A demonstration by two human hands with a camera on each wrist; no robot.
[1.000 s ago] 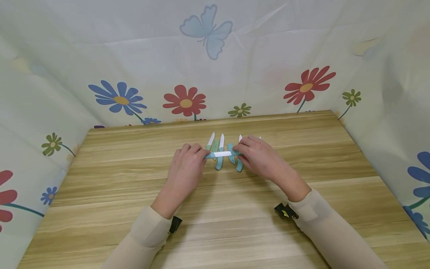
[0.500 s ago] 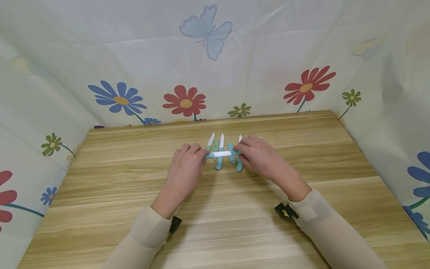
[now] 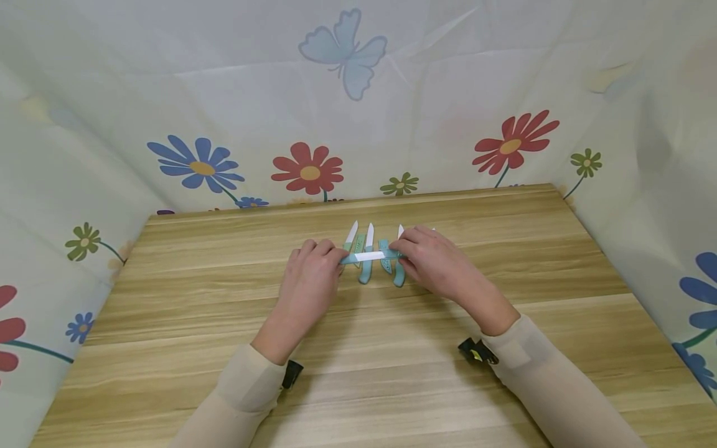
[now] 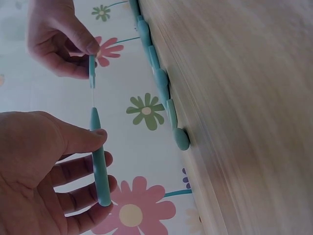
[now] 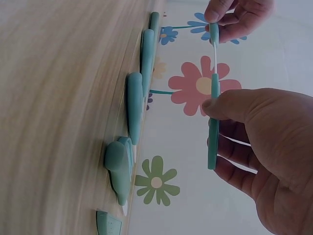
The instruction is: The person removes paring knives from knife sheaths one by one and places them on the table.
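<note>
In the head view, my left hand (image 3: 309,277) pinches the teal handle of a small paring knife (image 3: 366,256) between thumb and fingers. Opposite it, my right hand (image 3: 434,261) grips a flat teal blade sheath (image 5: 213,127). The knife lies crosswise between both hands, held above the table. Its white blade runs from the handle (image 4: 100,171) into the sheath, with a middle stretch of blade bare. Beneath are more knives with white blades pointing away, among them a blue-handled knife (image 3: 365,272) and another blue-handled knife (image 3: 399,275). My right hand hides part of that row.
Between the lying knives are a green sheath (image 3: 359,244) and a blue sheath (image 3: 384,246). The wooden table (image 3: 224,298) is bordered at the back and sides by a white curtain (image 3: 224,93) printed with flowers.
</note>
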